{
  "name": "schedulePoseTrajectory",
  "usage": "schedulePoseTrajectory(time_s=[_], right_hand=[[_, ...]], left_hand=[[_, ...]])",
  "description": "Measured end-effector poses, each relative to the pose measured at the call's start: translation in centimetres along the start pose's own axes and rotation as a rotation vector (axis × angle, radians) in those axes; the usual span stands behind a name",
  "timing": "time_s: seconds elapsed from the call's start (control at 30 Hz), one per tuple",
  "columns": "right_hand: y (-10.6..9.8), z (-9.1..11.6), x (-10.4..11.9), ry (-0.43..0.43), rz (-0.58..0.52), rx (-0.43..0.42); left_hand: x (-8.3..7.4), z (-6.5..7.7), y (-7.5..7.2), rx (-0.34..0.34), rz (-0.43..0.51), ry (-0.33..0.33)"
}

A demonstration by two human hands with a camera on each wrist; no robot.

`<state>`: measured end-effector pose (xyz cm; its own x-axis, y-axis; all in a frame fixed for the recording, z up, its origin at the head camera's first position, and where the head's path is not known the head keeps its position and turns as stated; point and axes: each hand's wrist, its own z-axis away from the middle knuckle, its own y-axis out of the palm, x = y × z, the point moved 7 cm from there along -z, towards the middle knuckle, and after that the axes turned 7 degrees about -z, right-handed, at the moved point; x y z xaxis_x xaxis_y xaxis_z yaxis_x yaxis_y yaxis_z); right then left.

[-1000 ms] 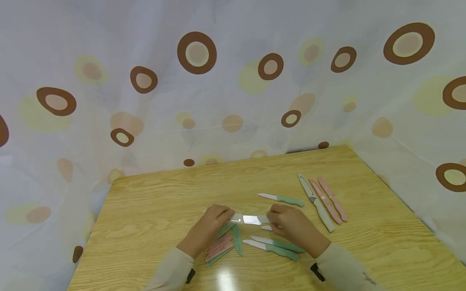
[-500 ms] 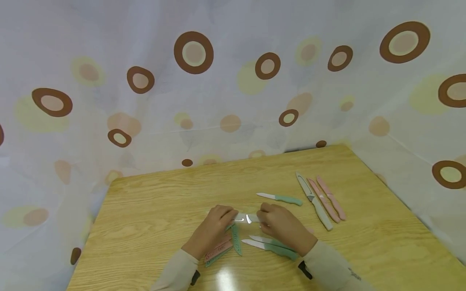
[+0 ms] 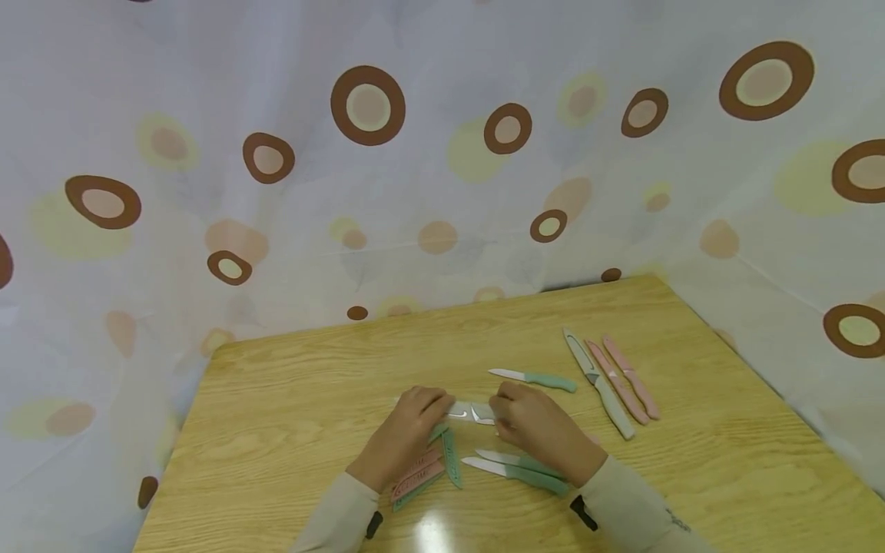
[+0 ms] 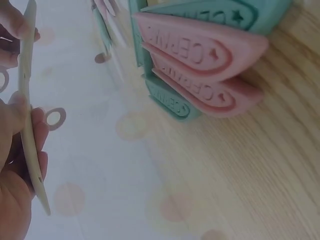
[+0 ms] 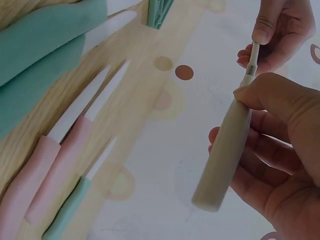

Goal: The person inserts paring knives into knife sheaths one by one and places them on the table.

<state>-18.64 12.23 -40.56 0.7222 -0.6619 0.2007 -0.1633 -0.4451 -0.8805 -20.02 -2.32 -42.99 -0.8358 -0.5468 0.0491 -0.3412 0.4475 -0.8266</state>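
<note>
In the head view my left hand (image 3: pixel 404 434) grips a cream blade sheath (image 4: pixel 31 142) between thumb and fingers. My right hand (image 3: pixel 546 434) holds a knife by its cream handle (image 5: pixel 223 152), thumb along its upper end. Between the hands the knife points left, its blade running into the sheath. A short shiny stretch of blade (image 3: pixel 483 415) shows beside the right fingers. Below the left hand lies a heap of pink sheaths (image 4: pixel 205 47) and green sheaths (image 4: pixel 175 100) with raised lettering. Green-handled knives (image 3: pixel 535 480) lie below the right hand, blades bare.
Pink-handled knives (image 5: pixel 32 167) with bare white blades lie under the right hand. A small green knife (image 3: pixel 551 381) lies beyond the hands. Farther right are a sheathed cream knife (image 3: pixel 610 403) and sheathed pink knives (image 3: pixel 632 376). A patterned cloth (image 3: pixel 442 169) stands behind the wooden table (image 3: pixel 297 376).
The right hand has moved left toward the left hand, and less blade shows between them. Over the last half second both hands stay nearly in place.
</note>
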Motion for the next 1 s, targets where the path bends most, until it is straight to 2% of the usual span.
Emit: schedulePoseTrajectory(time_s=[0.37,0.47,0.6,0.73,0.87,0.93,1.0], right_hand=[[1.2,1.2,-1.0,0.064,-0.030,0.054],[1.7,1.5,-1.3,0.089,-0.047,0.088],[1.9,2.3,-2.5,0.160,-0.062,0.130],[0.8,3.7,-5.2,0.287,-0.048,0.126],[-1.2,5.4,-8.7,0.425,-0.019,0.073],[-2.3,6.4,-10.5,0.496,-0.009,0.043],[-3.4,7.3,-12.3,0.572,-0.001,0.012]], left_hand=[[-0.6,0.0,1.4,0.035,0.050,0.017],[-0.4,0.0,1.5,0.049,0.054,-0.002],[0.6,-0.1,1.2,0.030,-0.014,-0.084],[2.0,0.5,1.1,0.041,-0.077,-0.204],[2.8,1.7,1.6,0.165,-0.078,-0.305],[2.9,2.2,1.9,0.230,-0.075,-0.338],[3.0,2.6,2.3,0.266,-0.073,-0.358]])
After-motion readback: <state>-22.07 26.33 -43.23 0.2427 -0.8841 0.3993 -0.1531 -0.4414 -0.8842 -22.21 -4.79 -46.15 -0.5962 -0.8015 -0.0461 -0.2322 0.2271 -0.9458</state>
